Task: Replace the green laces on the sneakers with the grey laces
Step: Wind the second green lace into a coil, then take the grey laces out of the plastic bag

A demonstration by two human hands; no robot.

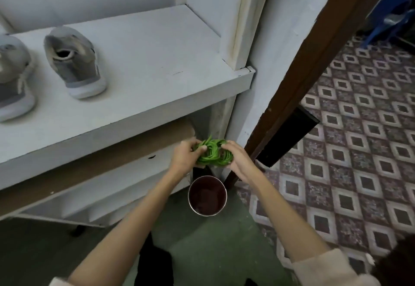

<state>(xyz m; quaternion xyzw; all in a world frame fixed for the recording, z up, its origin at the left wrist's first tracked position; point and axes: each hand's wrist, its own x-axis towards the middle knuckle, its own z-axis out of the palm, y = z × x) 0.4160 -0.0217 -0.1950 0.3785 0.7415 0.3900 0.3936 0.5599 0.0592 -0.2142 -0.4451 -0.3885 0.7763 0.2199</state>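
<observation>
Bunched green laces (213,154), long axis left-right, gripped at either end by curled fingers of left hand (184,154) and right hand (238,159); round metal-rimmed bin (207,198) below, toward the person. 2 grey sneakers (74,61) on white shelf (157,49), well apart.

No text (or label) can be read anywhere.

Soft cream-coloured sleeves (325,270) at both elbows, forearms (280,207) bare from there to the wrists.

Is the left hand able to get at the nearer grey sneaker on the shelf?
Probably yes: open shelf lies between the left hand and the sneaker, though that hand grips the green laces.
</observation>
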